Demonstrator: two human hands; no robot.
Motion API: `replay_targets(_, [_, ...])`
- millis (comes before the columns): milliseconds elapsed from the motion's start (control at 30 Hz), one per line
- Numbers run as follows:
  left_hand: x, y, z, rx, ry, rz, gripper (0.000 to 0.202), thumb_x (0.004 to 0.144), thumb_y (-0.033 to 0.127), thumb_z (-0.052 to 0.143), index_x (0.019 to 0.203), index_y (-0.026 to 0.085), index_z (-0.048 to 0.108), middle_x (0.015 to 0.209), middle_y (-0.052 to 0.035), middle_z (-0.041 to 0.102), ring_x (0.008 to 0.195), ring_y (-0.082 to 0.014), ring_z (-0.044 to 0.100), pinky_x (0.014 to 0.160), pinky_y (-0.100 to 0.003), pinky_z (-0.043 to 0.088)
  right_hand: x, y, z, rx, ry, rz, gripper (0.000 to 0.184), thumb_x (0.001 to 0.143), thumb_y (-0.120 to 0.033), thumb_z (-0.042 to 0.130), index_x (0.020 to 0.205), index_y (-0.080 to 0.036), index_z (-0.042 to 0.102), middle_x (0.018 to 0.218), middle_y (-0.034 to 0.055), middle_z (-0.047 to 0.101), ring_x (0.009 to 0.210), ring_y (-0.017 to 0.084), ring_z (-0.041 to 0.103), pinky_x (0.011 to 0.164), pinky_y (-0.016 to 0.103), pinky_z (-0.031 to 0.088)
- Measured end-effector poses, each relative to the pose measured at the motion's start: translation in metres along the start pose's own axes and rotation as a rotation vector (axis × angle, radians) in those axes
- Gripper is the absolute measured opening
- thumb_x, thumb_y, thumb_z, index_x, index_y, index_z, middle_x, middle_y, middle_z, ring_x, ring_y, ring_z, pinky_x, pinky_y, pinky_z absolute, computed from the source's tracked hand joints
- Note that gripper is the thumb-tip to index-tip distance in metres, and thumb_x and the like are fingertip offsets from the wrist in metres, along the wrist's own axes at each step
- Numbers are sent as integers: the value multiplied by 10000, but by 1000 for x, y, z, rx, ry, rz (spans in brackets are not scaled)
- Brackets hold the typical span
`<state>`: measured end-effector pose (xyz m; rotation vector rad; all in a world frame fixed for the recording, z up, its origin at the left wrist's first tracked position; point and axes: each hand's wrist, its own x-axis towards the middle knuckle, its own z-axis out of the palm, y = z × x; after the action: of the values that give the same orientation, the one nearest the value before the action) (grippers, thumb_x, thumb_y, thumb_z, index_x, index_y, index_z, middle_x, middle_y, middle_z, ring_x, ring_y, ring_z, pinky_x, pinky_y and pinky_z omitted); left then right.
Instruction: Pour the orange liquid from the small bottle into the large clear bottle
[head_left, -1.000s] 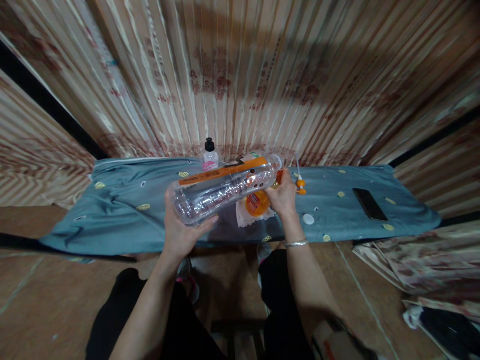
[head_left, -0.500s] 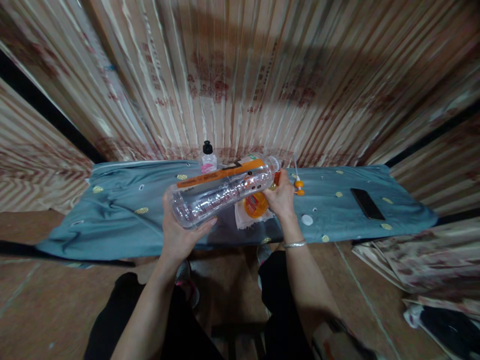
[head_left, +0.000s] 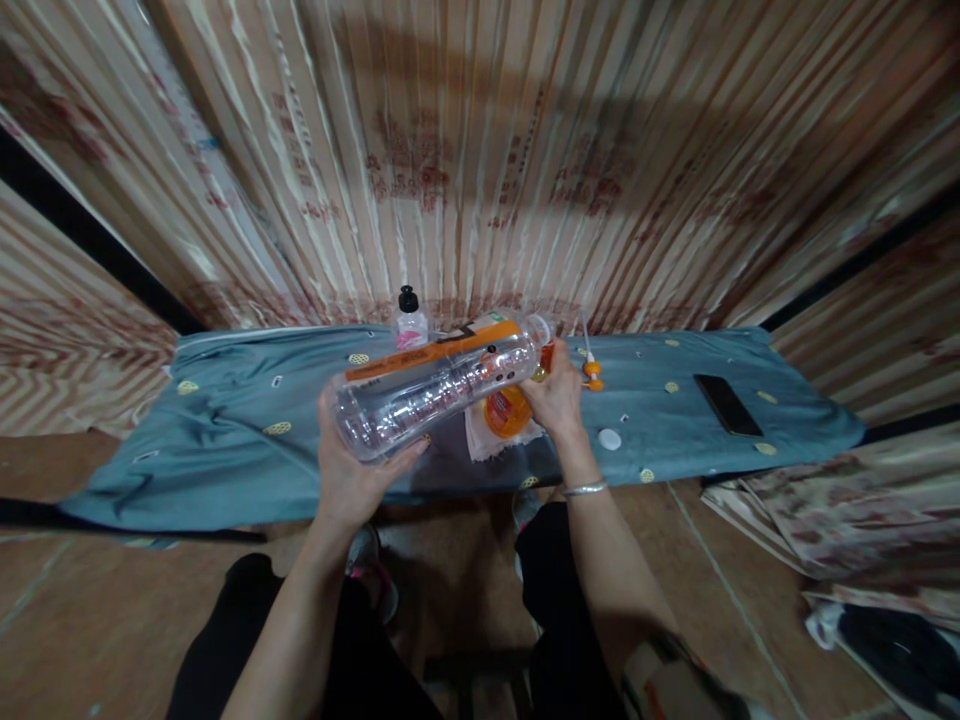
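Observation:
My left hand (head_left: pixel 356 470) is closed around the base of a large clear plastic bottle (head_left: pixel 442 385) with an orange and grey label. The bottle lies tilted in the air, its mouth toward the upper right and slightly higher than its base. Little if any liquid shows inside. At that mouth, my right hand (head_left: pixel 556 395) is closed around the upper part of an orange bottle (head_left: pixel 506 412), whose labelled body rests over a white cloth (head_left: pixel 480 445). The fingers partly hide where the two bottles meet. An orange pump head with a clear tube (head_left: pixel 592 372) lies just right of my right hand.
Behind the large bottle stands a small clear bottle with a black cap (head_left: pixel 409 318). A white round cap (head_left: pixel 610 439) and a black phone (head_left: pixel 727 404) lie to the right on the blue-green tablecloth (head_left: pixel 225 440). A pleated curtain (head_left: pixel 480 200) hangs close behind.
The view has shifted slightly, moving everything a little left in the picture. Both hands keep their hold, and the tilted bottle stays at about the same angle.

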<state>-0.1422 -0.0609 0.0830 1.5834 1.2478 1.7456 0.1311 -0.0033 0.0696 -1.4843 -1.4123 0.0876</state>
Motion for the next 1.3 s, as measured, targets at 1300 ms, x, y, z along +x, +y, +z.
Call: replay_targets(1300, [2,-3,0,24,-2,8,1033,534,614,987,1390,217,567,1314,-134,696,1209,-334,716,1068,-543,607,0,-3,-1,-10,18,14,464,850,-498,742,1184,-209,599,1036,112,781,908,301,744,864,481,611])
